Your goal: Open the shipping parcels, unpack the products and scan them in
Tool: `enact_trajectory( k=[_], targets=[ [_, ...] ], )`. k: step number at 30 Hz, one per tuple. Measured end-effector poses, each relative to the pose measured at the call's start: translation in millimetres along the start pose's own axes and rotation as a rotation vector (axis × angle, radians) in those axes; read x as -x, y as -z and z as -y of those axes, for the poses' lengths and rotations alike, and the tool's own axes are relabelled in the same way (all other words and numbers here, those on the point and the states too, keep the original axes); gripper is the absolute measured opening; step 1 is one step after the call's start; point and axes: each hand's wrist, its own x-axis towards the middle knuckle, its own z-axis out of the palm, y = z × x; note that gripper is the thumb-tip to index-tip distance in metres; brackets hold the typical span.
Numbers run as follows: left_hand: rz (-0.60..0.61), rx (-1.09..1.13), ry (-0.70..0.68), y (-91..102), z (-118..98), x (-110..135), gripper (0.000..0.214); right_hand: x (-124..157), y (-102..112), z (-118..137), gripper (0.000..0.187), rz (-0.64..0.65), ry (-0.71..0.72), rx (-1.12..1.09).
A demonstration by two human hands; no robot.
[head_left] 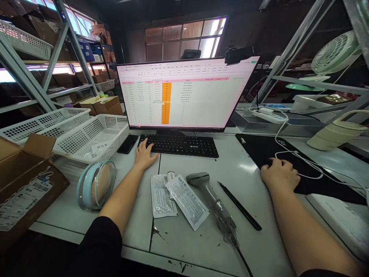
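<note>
My left hand (144, 154) rests on the left end of a black keyboard (184, 145), fingers spread over the keys. On a black mouse pad (314, 179) lies my right hand (279, 175), curled over what seems to be a computer mouse, which the hand almost wholly hides. Behind the keyboard stands a monitor (190, 100) showing a spreadsheet with an orange column. Between my arms are two printed sachets (188, 202), partly over a small white roll or tube (171, 176). Right of them lie a grey barcode scanner (211, 192) and a black pen (240, 207).
White perforated baskets (95, 134), a phone (127, 144), a round clear-and-blue case (96, 184) and an open carton (31, 188) stand left. To the right are a white cable (281, 130), a cream container (336, 132), a white box (340, 219) and a fan (336, 54).
</note>
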Motion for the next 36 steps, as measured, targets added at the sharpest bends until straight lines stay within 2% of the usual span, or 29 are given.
enact_trajectory(
  k=[4, 6, 9, 11, 13, 16, 18, 21, 27, 32, 36],
  targets=[
    [-0.007, 0.055, -0.027, 17.5, -15.1, 1.1, 0.049, 1.3, 1.3, -0.1, 0.062, -0.026, 0.007, -0.023],
    [0.057, 0.091, -0.104, 28.1, -31.8, 2.9, 0.045, 0.8, 2.1, -0.3, 0.064, -0.009, -0.001, -0.035],
    [0.215, 0.144, -0.273, 40.8, -63.7, 16.5, 0.043, -0.7, 3.1, -1.0, 0.065, 0.036, -0.018, -0.052],
    [0.332, 0.158, -0.370, 45.9, -82.9, 36.5, 0.056, -1.4, 3.6, -1.4, 0.066, 0.050, -0.023, -0.055],
    [0.477, 0.145, -0.437, 48.7, -95.7, 62.8, 0.079, -1.4, 4.3, -1.5, 0.067, 0.054, -0.023, -0.053],
    [0.639, 0.077, -0.466, 50.3, -100.7, 101.0, 0.098, -0.7, 5.9, -0.9, 0.067, 0.075, -0.026, -0.051],
    [0.637, 0.029, -0.442, 51.5, -97.9, 117.6, 0.097, -0.4, 7.1, -0.2, 0.066, 0.086, -0.028, -0.050],
    [0.597, 0.008, -0.392, 54.5, -93.1, 128.4, 0.094, -0.9, 8.0, 0.9, 0.065, 0.099, -0.039, -0.048],
    [0.512, 0.082, -0.289, 50.6, -90.1, 137.3, 0.096, -1.5, 6.7, 1.9, 0.063, 0.090, -0.048, -0.048],
    [0.460, 0.185, -0.308, 38.8, -83.2, 139.2, 0.094, -1.7, 6.2, 1.8, 0.063, 0.090, -0.041, -0.038],
    [0.387, 0.265, -0.272, 36.3, -80.6, 137.6, 0.090, -2.6, 6.6, 2.5, 0.062, 0.109, -0.069, -0.037]
  ],
)
